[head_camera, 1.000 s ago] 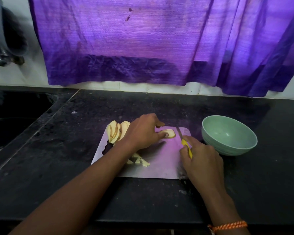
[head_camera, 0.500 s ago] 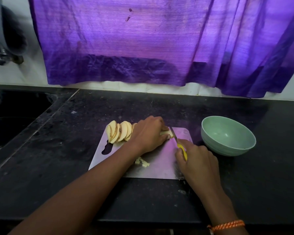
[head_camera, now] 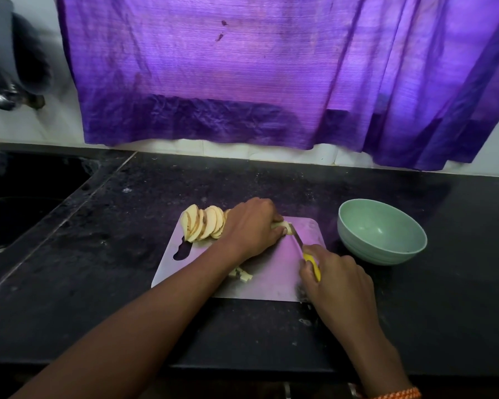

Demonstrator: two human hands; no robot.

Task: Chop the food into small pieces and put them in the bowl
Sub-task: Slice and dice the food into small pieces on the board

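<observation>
Food slice (head_camera: 285, 226) is pinned under the curled left hand (head_camera: 251, 228), mostly hidden; knife (head_camera: 306, 251) is gripped by the right hand (head_camera: 337, 277), its blade blurred

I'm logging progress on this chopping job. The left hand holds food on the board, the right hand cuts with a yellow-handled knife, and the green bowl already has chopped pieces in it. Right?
Not quite: the head view shows the bowl empty; the few small pieces lie on the board. The rest stands: the left hand holds the food, and the right hand cuts with the knife.
</observation>
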